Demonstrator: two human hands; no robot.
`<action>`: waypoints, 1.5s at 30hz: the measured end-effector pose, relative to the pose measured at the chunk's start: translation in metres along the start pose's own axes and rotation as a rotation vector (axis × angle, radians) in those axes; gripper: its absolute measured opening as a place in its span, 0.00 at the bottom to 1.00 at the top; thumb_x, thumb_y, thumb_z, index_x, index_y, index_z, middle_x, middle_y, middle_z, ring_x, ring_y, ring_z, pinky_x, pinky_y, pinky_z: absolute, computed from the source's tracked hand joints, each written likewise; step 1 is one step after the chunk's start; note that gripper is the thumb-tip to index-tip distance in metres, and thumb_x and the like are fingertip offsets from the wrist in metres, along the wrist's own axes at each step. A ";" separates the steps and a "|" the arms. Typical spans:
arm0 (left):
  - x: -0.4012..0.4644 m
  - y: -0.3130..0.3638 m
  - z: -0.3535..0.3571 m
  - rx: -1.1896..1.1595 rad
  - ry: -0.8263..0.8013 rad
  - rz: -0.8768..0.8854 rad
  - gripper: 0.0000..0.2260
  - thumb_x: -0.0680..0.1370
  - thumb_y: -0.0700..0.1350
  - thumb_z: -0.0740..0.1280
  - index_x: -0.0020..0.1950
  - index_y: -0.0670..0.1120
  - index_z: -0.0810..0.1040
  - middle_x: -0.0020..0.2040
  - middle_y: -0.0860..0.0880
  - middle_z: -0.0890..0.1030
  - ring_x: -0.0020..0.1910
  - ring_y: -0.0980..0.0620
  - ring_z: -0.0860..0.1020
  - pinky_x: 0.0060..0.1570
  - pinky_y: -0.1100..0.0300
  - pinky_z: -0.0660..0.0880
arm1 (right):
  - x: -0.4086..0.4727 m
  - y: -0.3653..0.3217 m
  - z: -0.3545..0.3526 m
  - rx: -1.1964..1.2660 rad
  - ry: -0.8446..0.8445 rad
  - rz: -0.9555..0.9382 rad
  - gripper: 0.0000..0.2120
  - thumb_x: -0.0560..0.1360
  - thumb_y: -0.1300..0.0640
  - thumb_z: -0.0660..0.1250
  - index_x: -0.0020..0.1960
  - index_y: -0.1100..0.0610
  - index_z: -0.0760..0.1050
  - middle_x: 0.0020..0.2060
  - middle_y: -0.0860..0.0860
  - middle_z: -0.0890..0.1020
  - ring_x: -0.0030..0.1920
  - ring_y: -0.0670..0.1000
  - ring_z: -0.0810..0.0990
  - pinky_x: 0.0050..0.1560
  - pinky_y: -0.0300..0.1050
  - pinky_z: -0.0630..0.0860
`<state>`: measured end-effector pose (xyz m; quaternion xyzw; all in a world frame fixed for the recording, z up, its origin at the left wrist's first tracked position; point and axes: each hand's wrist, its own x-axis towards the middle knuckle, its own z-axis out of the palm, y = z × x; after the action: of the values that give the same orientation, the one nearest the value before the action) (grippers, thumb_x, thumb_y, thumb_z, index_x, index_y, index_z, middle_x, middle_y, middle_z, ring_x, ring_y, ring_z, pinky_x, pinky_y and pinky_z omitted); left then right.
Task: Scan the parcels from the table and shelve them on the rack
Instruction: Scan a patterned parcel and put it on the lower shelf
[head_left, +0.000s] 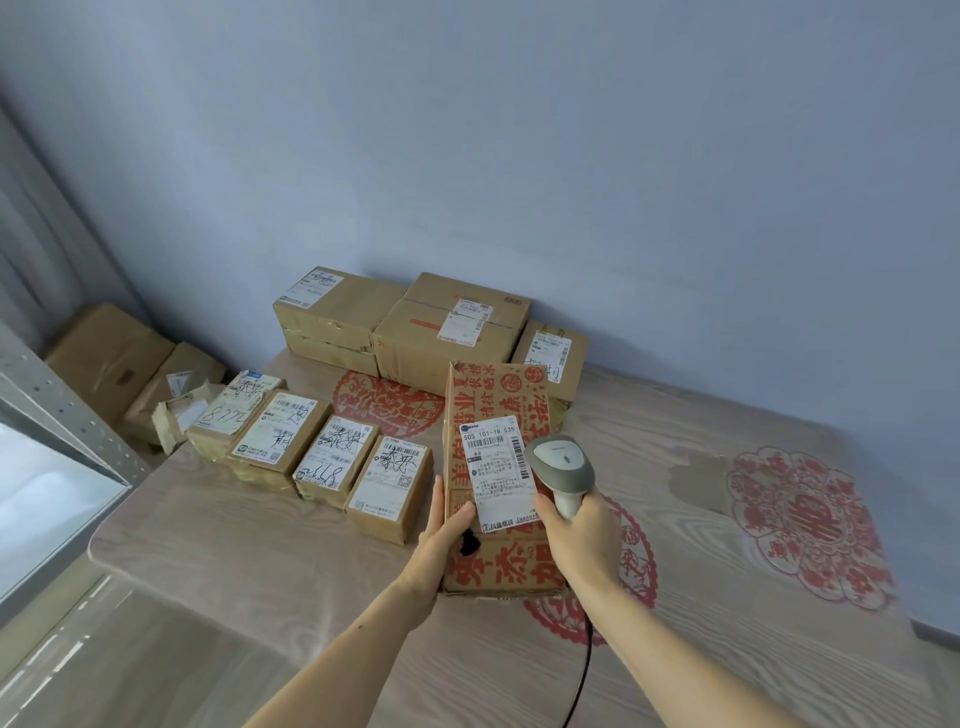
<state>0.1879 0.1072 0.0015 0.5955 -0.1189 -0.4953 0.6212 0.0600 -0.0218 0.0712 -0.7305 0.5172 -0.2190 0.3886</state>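
We are scanning. Our right hand (582, 525) is gripping the scanner (563, 470) by its handle, fingers curled round it, and is pointing its head at the label (501, 470) on the red-printed box (496, 415). The cord (581, 675) is trailing back toward us over the near edge of the surface (260, 545). Our left hand (441, 535) is steadying that box from its left side, fingers lying straight along the wall and the thumb resting on top beside the label. The box is lying lengthwise near the middle of the surface, partly over a red paper-cut pattern (634, 561).

Just to its left, four small parcels (332, 457) are sitting in a row, labels up, running toward the surface's left edge. Farther back, three larger cartons (447, 332) are standing along the far edge against the wall (519, 156). Off the far-left corner, more boxes (114, 353) are lying lower down. A grey perforated rack post (67, 405) is showing at the left.

We judge this the scan step for this box, with nearly all parcels still waiting. Next we are likely needing to lift the scanner clear, take the box in a firmer hold, and carry it left to the rack; the cord could snag.
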 end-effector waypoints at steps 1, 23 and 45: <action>-0.002 0.002 0.000 -0.007 0.000 0.021 0.42 0.67 0.69 0.75 0.75 0.74 0.54 0.72 0.55 0.74 0.69 0.49 0.75 0.68 0.43 0.73 | -0.002 -0.002 -0.001 0.004 0.006 -0.007 0.10 0.73 0.51 0.75 0.46 0.54 0.76 0.35 0.47 0.81 0.37 0.50 0.81 0.32 0.40 0.69; -0.022 0.035 -0.007 -0.046 -0.010 0.169 0.42 0.67 0.64 0.76 0.77 0.68 0.59 0.70 0.55 0.77 0.66 0.49 0.78 0.65 0.42 0.76 | -0.042 -0.051 -0.026 0.018 0.042 -0.207 0.09 0.76 0.52 0.72 0.42 0.52 0.73 0.31 0.45 0.80 0.32 0.44 0.79 0.29 0.37 0.70; -0.028 0.037 0.001 -0.048 0.045 0.185 0.46 0.63 0.66 0.77 0.75 0.71 0.58 0.68 0.56 0.78 0.65 0.50 0.79 0.66 0.43 0.75 | -0.062 -0.063 -0.017 0.036 -0.090 -0.191 0.14 0.74 0.53 0.71 0.35 0.60 0.77 0.25 0.52 0.81 0.27 0.49 0.81 0.30 0.45 0.78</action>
<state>0.1915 0.1206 0.0456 0.5779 -0.1475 -0.4253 0.6808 0.0623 0.0402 0.1364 -0.7785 0.4231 -0.2311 0.4018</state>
